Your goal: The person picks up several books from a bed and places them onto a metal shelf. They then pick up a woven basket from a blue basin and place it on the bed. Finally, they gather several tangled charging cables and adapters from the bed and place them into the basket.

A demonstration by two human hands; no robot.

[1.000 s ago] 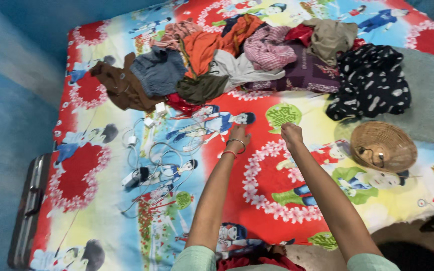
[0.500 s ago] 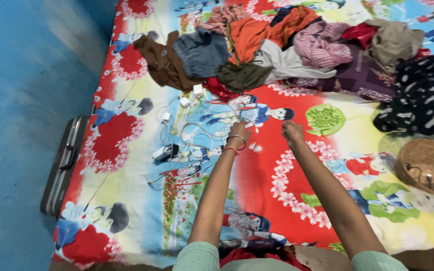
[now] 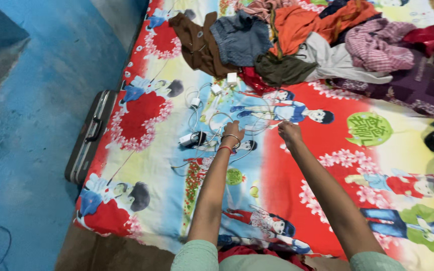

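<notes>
Both hands are reaching out, left hand point(image 3: 233, 131) and right hand point(image 3: 289, 132) curling onto tangled white charger cables point(image 3: 212, 120); grip unclear.

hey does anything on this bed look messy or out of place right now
Yes. White charger cables lie in a loose tangle across the patterned bedsheet, right where the left hand and right hand reach. Behind them, crumpled clothes sit in an unfolded heap. A suitcase stands wedged beside the bed.
</notes>
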